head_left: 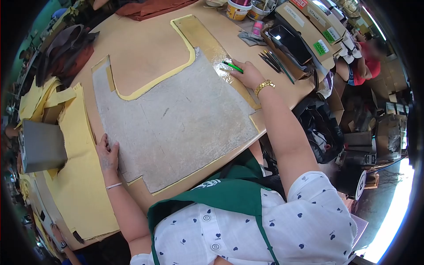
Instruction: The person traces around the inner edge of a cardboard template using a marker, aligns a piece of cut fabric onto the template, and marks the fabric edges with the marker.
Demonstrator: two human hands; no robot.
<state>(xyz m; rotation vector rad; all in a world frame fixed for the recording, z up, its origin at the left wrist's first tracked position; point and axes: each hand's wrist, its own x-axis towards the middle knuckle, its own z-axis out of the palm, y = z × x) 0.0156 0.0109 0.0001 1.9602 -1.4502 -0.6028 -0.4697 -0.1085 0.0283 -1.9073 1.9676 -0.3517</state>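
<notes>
A large grey flat pattern piece [176, 119] with a deep U-shaped cutout lies on the tan tabletop, and yellow material shows along several of its edges. My right hand [248, 74] is closed around a slim green pen [232, 66], over the shiny, tape-like brown strip [207, 44] on the right side of the piece. At the piece's left edge rests my left hand [107, 152], thumb and fingers apart, with nothing held in it. Whether the pen's tip touches the surface I cannot tell.
Yellow sheets [73, 154] and a grey metal block [44, 145] lie to the left. Dark and rust-coloured material [66, 51] is heaped at the back left. Several pencils [271, 62], an open box [287, 44] and tubs [237, 11] stand right. Another person [369, 62] sits beyond.
</notes>
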